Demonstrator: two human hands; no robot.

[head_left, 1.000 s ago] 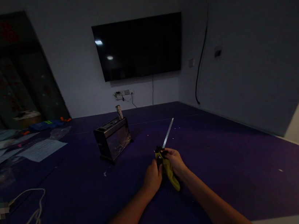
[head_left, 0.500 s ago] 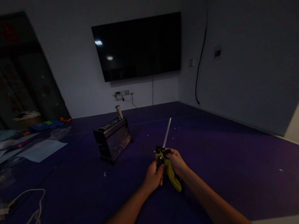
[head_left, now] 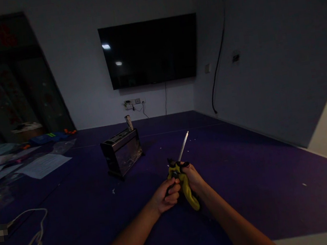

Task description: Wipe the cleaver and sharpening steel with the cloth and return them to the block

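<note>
Both of my hands meet low over the purple floor mat [head_left: 265, 189]. My left hand [head_left: 163, 194] is closed around the dark handle of a knife, whose narrow silver blade [head_left: 183, 146] points up and away. My right hand [head_left: 192, 177] is closed on a yellow cloth [head_left: 187, 187] wrapped at the base of the blade, with the cloth's end hanging below my fingers. A dark metal knife block [head_left: 122, 152] stands on the mat to the far left of my hands, with one pale handle [head_left: 129, 123] sticking out of it.
A black wall-mounted screen [head_left: 150, 52] hangs ahead above a socket [head_left: 133, 102] with cables. Papers [head_left: 44, 165] and clutter lie at the left. A white cord [head_left: 33, 232] loops on the mat near left. A grey wall runs along the right.
My left hand has slid back down the handle and curled tighter. The blade has tipped a little and the yellow cloth has shifted around its base.
</note>
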